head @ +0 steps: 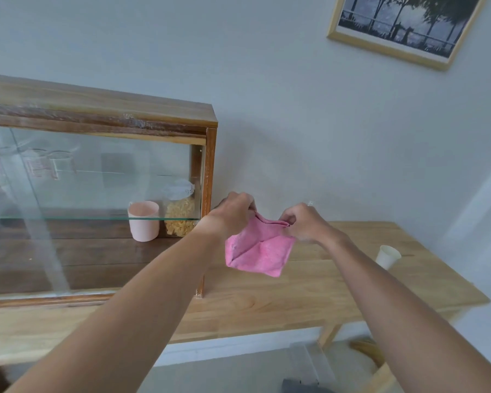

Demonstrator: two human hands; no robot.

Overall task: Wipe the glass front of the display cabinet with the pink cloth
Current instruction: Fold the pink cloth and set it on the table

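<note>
Both hands pinch the top edge of the pink cloth [260,252], the left hand [233,212] at one corner and the right hand [305,224] at the other, so it hangs folded above the counter [309,296]. The glass front [91,211] of the display cabinet [102,109] lies to the left, long from side to side, nearest the left hand. Its left end is cut off, and glare blurs what is inside

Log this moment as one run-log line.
stage: cloth prep | pink cloth: folded, held above table | left hand: gripping top edge | right hand: gripping top edge | glass front: not touched
</note>
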